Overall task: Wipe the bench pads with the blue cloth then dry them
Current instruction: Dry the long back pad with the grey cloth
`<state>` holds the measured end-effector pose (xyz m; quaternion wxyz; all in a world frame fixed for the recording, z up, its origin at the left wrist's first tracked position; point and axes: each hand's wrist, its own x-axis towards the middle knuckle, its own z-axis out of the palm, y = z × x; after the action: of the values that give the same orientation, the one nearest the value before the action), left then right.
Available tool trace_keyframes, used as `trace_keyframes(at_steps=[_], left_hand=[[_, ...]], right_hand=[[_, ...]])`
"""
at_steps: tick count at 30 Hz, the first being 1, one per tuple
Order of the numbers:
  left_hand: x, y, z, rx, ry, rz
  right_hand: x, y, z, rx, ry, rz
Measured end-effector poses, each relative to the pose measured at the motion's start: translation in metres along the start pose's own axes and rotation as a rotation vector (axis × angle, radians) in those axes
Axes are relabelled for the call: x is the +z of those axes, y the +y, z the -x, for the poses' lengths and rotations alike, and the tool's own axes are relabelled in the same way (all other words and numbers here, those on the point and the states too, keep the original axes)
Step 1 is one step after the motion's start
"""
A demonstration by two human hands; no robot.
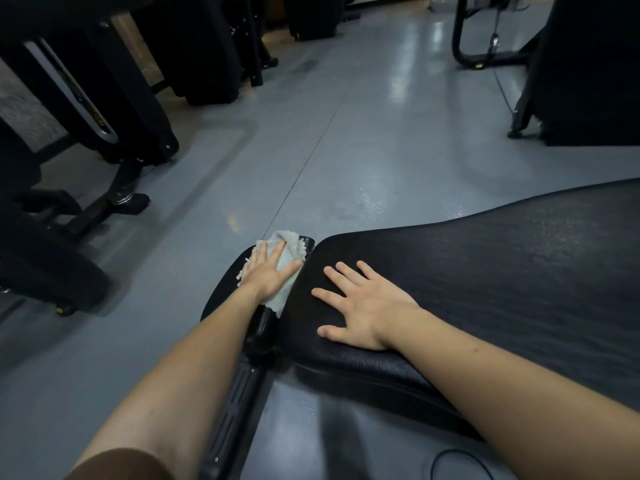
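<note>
A pale blue-grey cloth (290,249) lies spread on the small black seat pad (223,294) at the middle of the view. My left hand (268,273) presses flat on the cloth, fingers spread, covering most of it. The long black back pad (502,268) runs off to the right and shows a wet sheen. On the near end of this pad rests my right hand (360,304), palm down, fingers apart, with nothing in it.
The bench's black frame rail (235,407) runs toward me between my arms. Grey floor (329,150) with water drops lies beyond the pads. Black gym machines (114,109) stand at left, another machine base (581,81) at right. A cable (460,459) loops at the bottom.
</note>
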<state>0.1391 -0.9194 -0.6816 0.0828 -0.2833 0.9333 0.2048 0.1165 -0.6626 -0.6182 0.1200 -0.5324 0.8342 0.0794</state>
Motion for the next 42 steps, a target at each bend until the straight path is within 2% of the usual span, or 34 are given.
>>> trace_keyframes(at_steps=[6, 13, 20, 28, 32, 36, 42], left_hand=[[-0.007, -0.012, -0.019, 0.001, 0.018, 0.072], [-0.010, -0.056, -0.027, -0.054, 0.024, 0.096], [-0.009, -0.101, 0.015, -0.222, 0.000, 0.247], [0.006, -0.097, 0.082, -0.418, 0.083, 0.500], [0.008, -0.092, 0.100, -0.441, 0.042, 0.451], [-0.003, -0.100, 0.107, -0.392, 0.016, 0.257], [-0.034, -0.099, 0.134, -0.182, 0.206, -0.074]], right_hand=[[0.001, 0.001, 0.000, -0.003, 0.015, -0.013], [0.005, 0.003, -0.002, -0.009, 0.025, -0.016], [0.005, 0.003, -0.003, -0.007, 0.020, -0.004], [0.001, 0.001, 0.000, -0.003, 0.010, 0.015], [-0.002, -0.002, 0.005, 0.018, 0.010, 0.018], [-0.002, -0.008, 0.011, 0.055, -0.002, 0.011], [0.002, -0.012, 0.039, 0.036, 0.146, -0.124]])
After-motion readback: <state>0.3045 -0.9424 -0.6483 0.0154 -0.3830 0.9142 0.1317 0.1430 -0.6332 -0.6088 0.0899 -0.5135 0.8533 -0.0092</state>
